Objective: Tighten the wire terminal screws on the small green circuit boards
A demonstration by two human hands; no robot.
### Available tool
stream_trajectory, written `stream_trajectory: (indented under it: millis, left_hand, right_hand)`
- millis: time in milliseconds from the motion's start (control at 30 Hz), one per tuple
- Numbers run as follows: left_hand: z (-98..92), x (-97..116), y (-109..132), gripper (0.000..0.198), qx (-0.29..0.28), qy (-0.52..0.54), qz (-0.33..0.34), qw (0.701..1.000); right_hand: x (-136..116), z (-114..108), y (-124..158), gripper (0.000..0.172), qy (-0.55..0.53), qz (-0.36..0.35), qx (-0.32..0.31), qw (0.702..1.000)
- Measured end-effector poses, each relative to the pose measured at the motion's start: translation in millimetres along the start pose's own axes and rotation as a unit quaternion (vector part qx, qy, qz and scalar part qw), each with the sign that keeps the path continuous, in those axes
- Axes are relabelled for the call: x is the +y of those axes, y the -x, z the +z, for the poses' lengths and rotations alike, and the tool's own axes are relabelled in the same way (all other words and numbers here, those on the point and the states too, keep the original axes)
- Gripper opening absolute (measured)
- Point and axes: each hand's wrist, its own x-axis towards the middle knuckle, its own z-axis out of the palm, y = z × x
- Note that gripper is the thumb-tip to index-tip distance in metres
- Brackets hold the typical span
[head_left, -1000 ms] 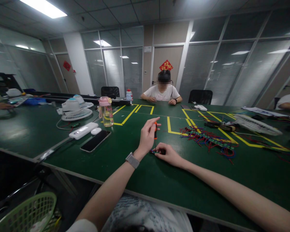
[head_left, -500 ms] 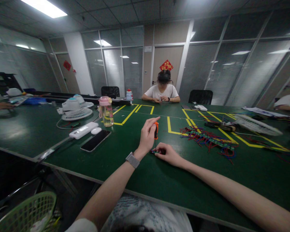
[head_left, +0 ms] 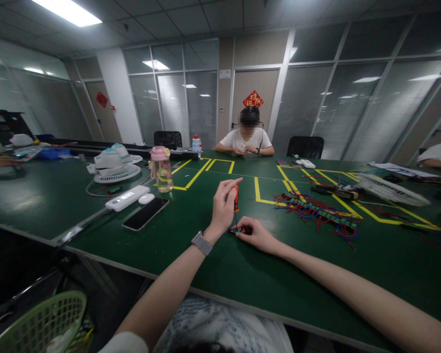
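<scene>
My left hand (head_left: 223, 206) is closed round the orange and black handle of a screwdriver (head_left: 236, 200), its index finger stretched past the top. The thin shaft points straight down to a small circuit board (head_left: 235, 230) on the green table (head_left: 206, 260). With thumb and fingertips, my right hand (head_left: 256, 234) grips the near right side of that board. Much of the board is covered by my fingers, so the exact spot under the tip is too small to make out.
Rightward lies a row of small circuit boards with red and blue wires (head_left: 316, 211). To the left are a phone (head_left: 146, 214), a white power bank (head_left: 128, 198), a pink-lided bottle (head_left: 161, 169) and white fans (head_left: 113, 166). A person (head_left: 246, 139) sits opposite.
The screwdriver handle has turned a little in my left hand, showing more orange. My right hand keeps its place on the board. The person opposite has shifted their hands.
</scene>
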Motion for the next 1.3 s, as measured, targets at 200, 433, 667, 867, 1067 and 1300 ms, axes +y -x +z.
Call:
stream_trajectory:
  millis: [200,433,667,867,1067,1300]
  left_hand:
    - [4.6,-4,1,0.032,-0.018,0.08,-0.056,0.995]
    - [0.0,6,1,0.016,0.032,-0.063,0.007,0.998]
    - [0.5,1,1,0.027,-0.003,0.004,-0.002,1.0]
    - [6.0,-3,1,0.035,-0.019,0.14,-0.051,0.989]
    - [5.8,-2,2,0.033,-0.016,0.117,-0.057,0.991]
    - [2.9,6,2,0.019,-0.006,-0.01,-0.01,1.0]
  right_hand:
    - [1,0,0,0.008,-0.001,-0.002,0.0,1.0]
    - [3,1,0,0.009,0.0,-0.003,0.002,1.0]
    - [3,1,0,0.01,0.004,-0.004,-0.001,1.0]
    - [2,0,0,0.009,0.003,-0.004,0.0,1.0]
    - [0,0,0,0.008,0.007,-0.001,0.001,1.0]
    - [-1,0,0,0.007,0.003,-0.002,0.004,1.0]
